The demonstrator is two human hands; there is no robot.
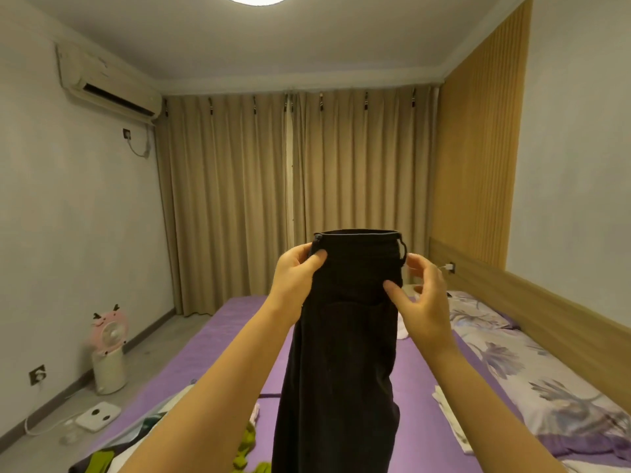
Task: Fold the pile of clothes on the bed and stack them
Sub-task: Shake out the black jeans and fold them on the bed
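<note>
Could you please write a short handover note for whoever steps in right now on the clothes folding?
Left hand: pinches the waistband corner of the black trousers, which are held up and hang down over the bed.
Right hand: at the other waistband corner; thumb presses the cloth, fingers loosely curled by the side loop.
Done: what look like folded pale pieces lie on the right of the bed.
Left: fold the trousers and stack them; then the unfolded pile, with green garments, at the near left.
</note>
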